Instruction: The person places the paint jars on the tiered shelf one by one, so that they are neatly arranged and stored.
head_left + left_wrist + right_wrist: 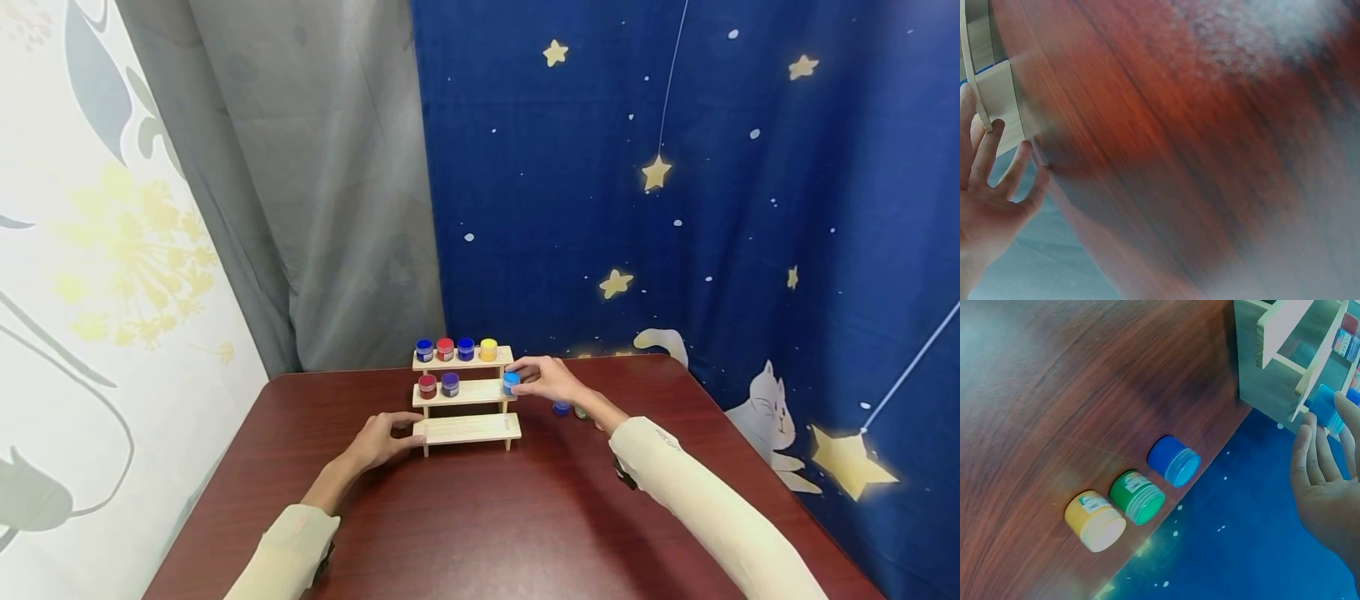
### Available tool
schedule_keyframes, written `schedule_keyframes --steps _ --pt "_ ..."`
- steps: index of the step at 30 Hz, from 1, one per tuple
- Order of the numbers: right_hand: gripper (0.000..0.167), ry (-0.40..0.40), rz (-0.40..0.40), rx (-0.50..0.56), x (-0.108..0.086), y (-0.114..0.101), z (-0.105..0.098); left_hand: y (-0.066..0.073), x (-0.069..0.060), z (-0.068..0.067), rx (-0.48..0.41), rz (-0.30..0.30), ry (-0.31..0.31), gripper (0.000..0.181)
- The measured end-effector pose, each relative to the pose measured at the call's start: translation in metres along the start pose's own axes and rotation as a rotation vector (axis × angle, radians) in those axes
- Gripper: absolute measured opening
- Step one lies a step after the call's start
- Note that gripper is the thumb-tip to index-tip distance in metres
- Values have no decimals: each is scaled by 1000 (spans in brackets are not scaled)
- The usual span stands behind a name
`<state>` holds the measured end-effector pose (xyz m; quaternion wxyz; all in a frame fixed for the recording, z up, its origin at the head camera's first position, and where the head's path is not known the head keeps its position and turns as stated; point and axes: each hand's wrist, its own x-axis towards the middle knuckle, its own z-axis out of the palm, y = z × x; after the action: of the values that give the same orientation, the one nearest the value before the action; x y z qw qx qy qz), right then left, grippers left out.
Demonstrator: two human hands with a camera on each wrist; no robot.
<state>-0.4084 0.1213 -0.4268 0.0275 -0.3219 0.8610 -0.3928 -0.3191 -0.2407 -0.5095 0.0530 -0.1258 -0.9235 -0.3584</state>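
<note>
A three-tier wooden stand (471, 428) stands on the table. My left hand (379, 442) holds the left end of its lowest tier, thumb in front; the left wrist view shows spread fingers (986, 153) against the wood. At the right end of the middle tier, my right hand (553, 381) pinches a light-blue paint jar (511, 381), also visible in the right wrist view. A dark-red jar (427, 385) and a purple jar (450, 383) sit at the left of that tier. Along the top tier are two dark-blue jars, a red jar (445, 348) and a yellow jar (488, 349).
To the right of the stand, a blue jar (1174, 460), a green jar (1137, 497) and a yellow-orange jar (1094, 520) stand in a row on the brown table (450, 525). Grey and starry blue curtains (540, 167) hang behind the table's far edge.
</note>
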Motion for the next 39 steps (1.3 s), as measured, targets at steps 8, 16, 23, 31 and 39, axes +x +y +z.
schedule_keyframes --steps 8,16,23,31,39 --pt "41 -12 -14 21 11 -8 9 1 -1 0 -4 -14 2 41" --pt "41 -5 -25 -56 21 -13 21 1 -2 0 -27 -16 0 41" --pt "41 -5 -5 -39 31 -15 32 0 -1 -1 -25 -5 3 41" --pt "41 -10 3 -24 38 -19 44 0 -1 0 -25 -1 6 41" --pt "42 -14 20 -29 43 -21 52 0 -1 0 -16 -10 2 42"
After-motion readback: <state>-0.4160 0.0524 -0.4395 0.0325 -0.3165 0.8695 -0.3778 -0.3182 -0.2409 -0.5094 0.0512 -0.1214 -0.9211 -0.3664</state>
